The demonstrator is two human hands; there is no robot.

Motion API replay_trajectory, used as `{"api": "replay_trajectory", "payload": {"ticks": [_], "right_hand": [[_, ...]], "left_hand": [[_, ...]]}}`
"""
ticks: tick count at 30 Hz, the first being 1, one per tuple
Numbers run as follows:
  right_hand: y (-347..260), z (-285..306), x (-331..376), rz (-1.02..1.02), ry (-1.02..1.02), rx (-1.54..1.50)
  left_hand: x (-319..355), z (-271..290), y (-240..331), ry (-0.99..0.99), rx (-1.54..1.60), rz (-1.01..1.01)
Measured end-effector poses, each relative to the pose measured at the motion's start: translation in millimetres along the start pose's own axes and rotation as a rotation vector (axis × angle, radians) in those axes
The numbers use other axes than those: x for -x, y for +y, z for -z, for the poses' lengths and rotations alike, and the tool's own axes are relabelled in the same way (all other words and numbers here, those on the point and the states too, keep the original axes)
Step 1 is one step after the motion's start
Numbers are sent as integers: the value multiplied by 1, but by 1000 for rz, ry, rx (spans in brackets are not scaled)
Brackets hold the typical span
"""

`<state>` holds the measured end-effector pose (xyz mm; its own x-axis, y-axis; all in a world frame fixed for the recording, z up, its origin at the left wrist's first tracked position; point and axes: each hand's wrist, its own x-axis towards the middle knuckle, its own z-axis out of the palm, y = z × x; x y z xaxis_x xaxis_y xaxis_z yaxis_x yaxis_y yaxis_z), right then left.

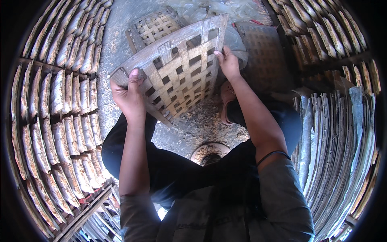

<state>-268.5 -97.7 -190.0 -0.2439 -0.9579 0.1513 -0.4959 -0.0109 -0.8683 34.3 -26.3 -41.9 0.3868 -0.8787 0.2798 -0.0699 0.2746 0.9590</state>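
Observation:
Between my two hands a woven bamboo tray point(180, 69), a flat open lattice with a wooden frame, is held up tilted above the floor. My left hand point(128, 92) grips its left corner, thumb over the frame. At the right side edge my right hand point(228, 63) is closed on the frame, thumb on the near face. The fingers behind the tray are hidden on both hands. Nothing lies on the face of the lattice turned toward me. Behind it another lattice tray point(158, 27) rests near the floor, partly covered by the held one.
Racks point(60, 97) of stacked trays edged with pale, crumbly material rise on my left, with more racks point(322, 32) at far right. A dense stack of thin trays point(330, 141) stands by my right side. Clear plastic sheeting point(209, 9) lies ahead. Crumbs litter the concrete floor point(177, 139).

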Motion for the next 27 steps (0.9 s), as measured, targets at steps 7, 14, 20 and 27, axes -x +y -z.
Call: {"api": "replay_trajectory", "payload": {"ticks": [7,14,20,27], "right_hand": [[39,-40,44,-43,96,53],[71,-69,63,-135,38,70],[109,-75,61,-178,19,-143],[43,-82,64,-77,176,194]], "left_hand": [[-8,-1,-7,37,-31,8],[-15,2,-13,65,-71,35],[-22,-7,-15,66,-120,25],[-20,-2,-12,82,-133,4]]}}
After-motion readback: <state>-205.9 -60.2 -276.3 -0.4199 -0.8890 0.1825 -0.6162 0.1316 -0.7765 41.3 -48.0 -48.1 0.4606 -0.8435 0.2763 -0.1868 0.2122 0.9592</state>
